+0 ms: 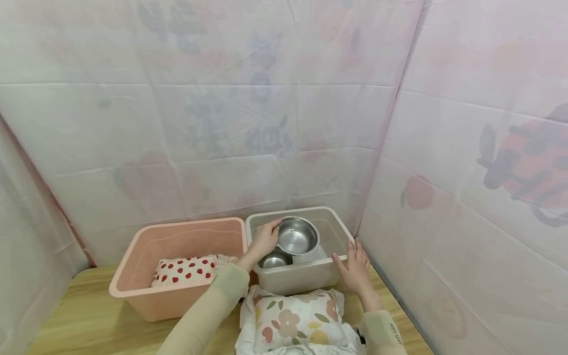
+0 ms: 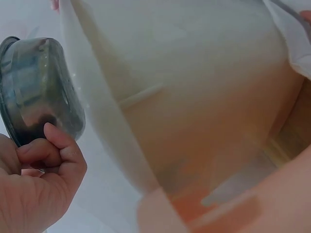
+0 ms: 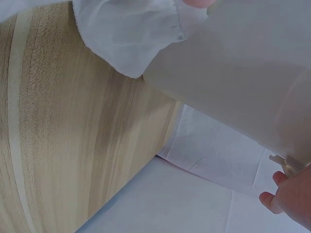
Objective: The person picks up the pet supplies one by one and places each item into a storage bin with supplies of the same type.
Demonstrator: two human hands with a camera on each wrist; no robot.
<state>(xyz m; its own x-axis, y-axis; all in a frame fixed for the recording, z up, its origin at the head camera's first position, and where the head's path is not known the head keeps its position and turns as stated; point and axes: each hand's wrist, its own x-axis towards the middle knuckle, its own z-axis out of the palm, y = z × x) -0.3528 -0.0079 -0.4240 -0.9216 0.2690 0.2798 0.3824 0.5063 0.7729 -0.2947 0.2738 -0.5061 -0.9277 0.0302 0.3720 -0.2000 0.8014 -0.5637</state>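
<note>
A shiny steel bowl point(image 1: 297, 235) is tilted inside the whitish plastic bin point(image 1: 301, 273), above a smaller steel bowl point(image 1: 276, 259) near the bin's left side. My left hand point(image 1: 265, 239) grips the larger bowl at its left edge. The left wrist view shows the bowl point(image 2: 43, 92) side-on, with the curled fingers of my left hand point(image 2: 43, 179) at its rim. At the bin's front right corner, my right hand point(image 1: 356, 270) rests on the rim with fingers fairly straight. Only part of my right hand point(image 3: 291, 196) shows in the right wrist view.
To the left stands a peach bin point(image 1: 164, 304) with a red-spotted cushion point(image 1: 186, 270) inside. A floral cushion point(image 1: 297, 323) with white frills lies in front of the whitish bin. Wood-patterned table point(image 1: 80, 310) below; printed curtains point(image 1: 222, 123) hang behind and beside.
</note>
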